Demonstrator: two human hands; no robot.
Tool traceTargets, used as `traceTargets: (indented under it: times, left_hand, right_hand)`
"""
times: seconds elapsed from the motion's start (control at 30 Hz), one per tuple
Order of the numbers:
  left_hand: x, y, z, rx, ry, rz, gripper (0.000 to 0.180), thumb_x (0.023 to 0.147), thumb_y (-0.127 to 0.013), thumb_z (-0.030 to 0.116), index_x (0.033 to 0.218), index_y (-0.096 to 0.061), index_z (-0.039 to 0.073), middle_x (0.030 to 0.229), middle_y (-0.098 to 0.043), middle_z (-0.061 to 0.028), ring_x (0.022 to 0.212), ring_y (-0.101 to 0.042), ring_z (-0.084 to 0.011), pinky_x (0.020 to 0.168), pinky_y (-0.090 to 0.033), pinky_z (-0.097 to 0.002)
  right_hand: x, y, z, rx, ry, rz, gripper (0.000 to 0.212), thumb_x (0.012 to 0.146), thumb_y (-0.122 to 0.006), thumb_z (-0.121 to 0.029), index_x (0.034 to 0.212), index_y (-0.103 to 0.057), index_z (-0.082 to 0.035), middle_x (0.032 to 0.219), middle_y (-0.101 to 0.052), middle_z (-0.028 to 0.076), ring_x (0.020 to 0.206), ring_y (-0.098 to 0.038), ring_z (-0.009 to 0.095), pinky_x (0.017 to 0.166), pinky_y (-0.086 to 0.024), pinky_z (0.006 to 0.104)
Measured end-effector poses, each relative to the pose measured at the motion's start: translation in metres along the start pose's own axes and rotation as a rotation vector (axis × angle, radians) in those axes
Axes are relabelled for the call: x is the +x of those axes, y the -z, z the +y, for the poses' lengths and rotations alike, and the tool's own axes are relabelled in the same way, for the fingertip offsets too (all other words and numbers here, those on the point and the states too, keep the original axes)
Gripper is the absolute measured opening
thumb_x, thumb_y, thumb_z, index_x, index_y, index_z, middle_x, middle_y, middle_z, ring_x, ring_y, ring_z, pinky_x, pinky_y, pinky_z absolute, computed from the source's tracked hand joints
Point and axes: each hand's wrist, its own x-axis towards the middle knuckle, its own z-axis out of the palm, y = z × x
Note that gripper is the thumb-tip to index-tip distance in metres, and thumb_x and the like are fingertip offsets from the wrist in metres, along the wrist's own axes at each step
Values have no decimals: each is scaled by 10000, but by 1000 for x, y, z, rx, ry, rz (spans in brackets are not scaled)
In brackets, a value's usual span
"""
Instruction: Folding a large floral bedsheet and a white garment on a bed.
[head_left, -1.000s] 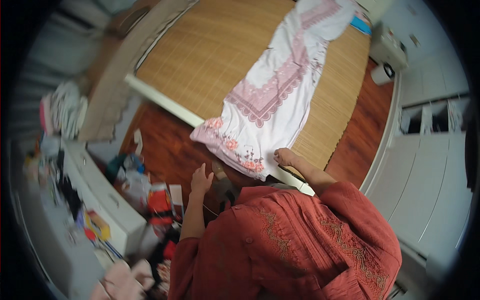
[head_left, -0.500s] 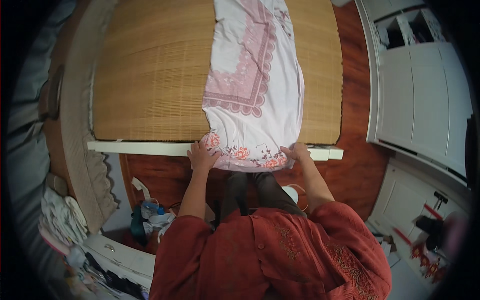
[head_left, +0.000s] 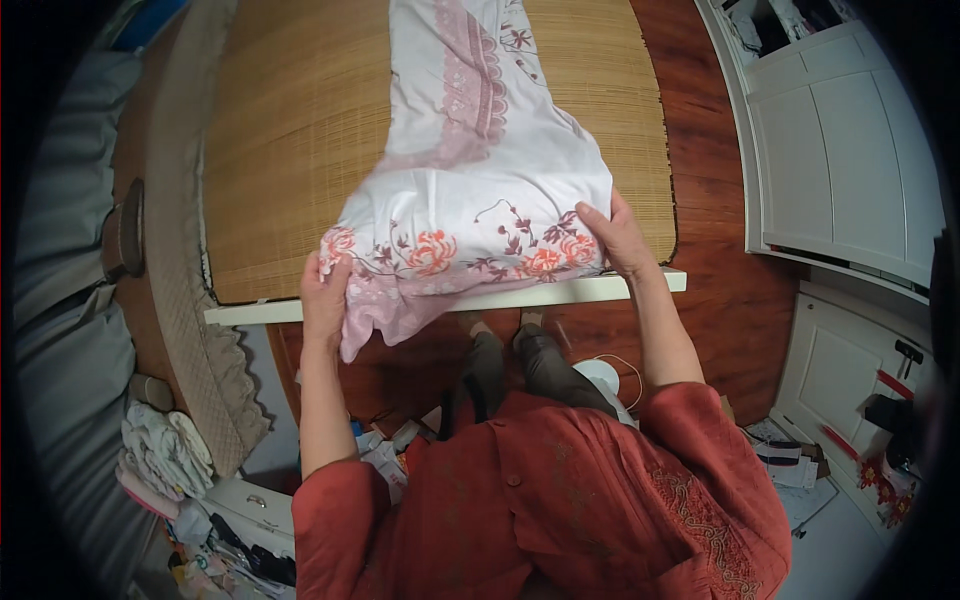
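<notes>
A white sheet [head_left: 440, 195] with pink scalloped borders and orange flowers runs lengthwise over a bamboo mat [head_left: 290, 160]. Its near end is lifted and stretched between my two hands. At the left corner my left hand [head_left: 326, 295] is closed on the fabric, and a pink fold hangs below it past the bed's white edge rail. My right hand [head_left: 622, 238] grips the right side, thumb on top and the other fingers mostly hidden behind the cloth. The far end of the sheet runs out of view at the top.
The white rail [head_left: 560, 292] borders the mat's near side. White cabinets [head_left: 840, 160] stand to the right across a reddish wooden floor [head_left: 705, 200]. A beige quilted cover [head_left: 185, 330] lies along the left. A cord and a round white object [head_left: 597, 373] are near my feet.
Both hands have risen from the rail and moved apart, the left one further left. The sheet's near end is now lifted and spread wider, with a pink fold hanging down.
</notes>
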Motion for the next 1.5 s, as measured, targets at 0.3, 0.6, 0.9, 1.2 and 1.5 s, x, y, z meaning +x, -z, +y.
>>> traceTargets:
  times: [0.3,0.6,0.9,1.2,1.5]
  left_hand:
    - [-71,73,-165,154,783,44,175,782,-610,194,870,-574,47,711,-587,-81,599,-558,-142,497,-453,-291]
    - [-93,82,-147,-59,796,-258,229,767,-536,38,996,-527,40,806,-591,-70,603,-567,-145,557,-484,-280]
    - [-101,136,-182,-10,742,-189,368,804,-486,24,1161,-409,65,873,-587,-93,648,-589,-179,484,-489,-281]
    - [-91,134,-137,-136,515,-195,592,787,-511,54,1318,-253,97,1065,-533,-145,809,-594,-211,608,-520,-349]
    - [50,67,-68,-458,406,-128,551,818,-486,72,1309,-237,55,924,-544,-124,754,-580,-194,628,-516,-328]
  right_hand:
    - [-91,-19,123,521,-807,21,337,783,-546,-93,1069,-503,79,967,-596,161,842,-600,251,766,-488,367]
    - [-129,-35,182,265,-536,14,320,749,-612,-71,1034,-524,43,954,-595,134,828,-593,221,740,-494,352]
    - [-155,-18,207,251,-417,488,258,772,-487,-18,1010,-528,75,910,-586,176,767,-604,265,651,-516,391]
    - [-140,-37,172,275,-283,628,425,774,-456,15,1195,-406,40,1004,-551,192,820,-594,269,678,-517,378]
    - [-13,30,107,484,-194,342,473,843,-448,-74,1277,-287,22,1112,-494,209,886,-585,252,692,-522,349]
